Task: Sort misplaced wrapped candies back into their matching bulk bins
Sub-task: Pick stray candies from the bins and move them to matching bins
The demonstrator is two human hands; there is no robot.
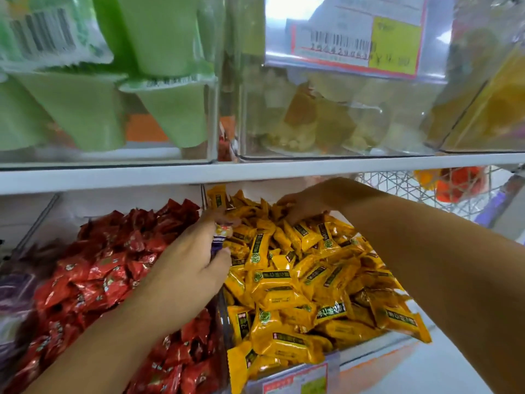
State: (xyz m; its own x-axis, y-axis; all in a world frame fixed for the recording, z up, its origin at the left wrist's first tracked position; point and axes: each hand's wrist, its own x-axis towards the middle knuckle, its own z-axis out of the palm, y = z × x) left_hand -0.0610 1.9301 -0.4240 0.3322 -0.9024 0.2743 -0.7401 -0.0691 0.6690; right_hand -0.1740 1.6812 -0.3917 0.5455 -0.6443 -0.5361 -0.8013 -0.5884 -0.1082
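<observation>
At the far left edge of the lower shelf lay a blurred heap of purple wrappers [14,291]. Next to it were the red candies [93,268], small glossy foil pillows with crimped ends, heaped up against the clear divider [224,317] that parted them from the neighbouring bin. Above them, on the white shelf board [255,169], a clear plastic bin held pale green tapered cups [85,109] with peel-off lids, lying tilted on one another. The left hand [190,260] reached across the red heap to the top of the divider, its forearm covering much of that heap. Its thumb and fingers were curled round a purple-edged candy [217,244], a small crinkled wrapper with a light, orange-marked end showing past the fingertips, held over the line between the red and yellow heaps. Right of the divider lay the yellow candies [298,282], flat oblong packets in shiny film with dark green labels, piled high and spilling toward the front right corner of their bin. A price label [355,38] with a barcode and a yellow panel hung on the clear bin above, whose contents showed only as dim yellowish shapes. The right hand [301,204] lay at the back of the yellow heap under the shelf board, fingertips down among the packets; whether they gripped anything could not be told. Past the right forearm stood a wire basket [397,186] holding orange items [454,183].
</observation>
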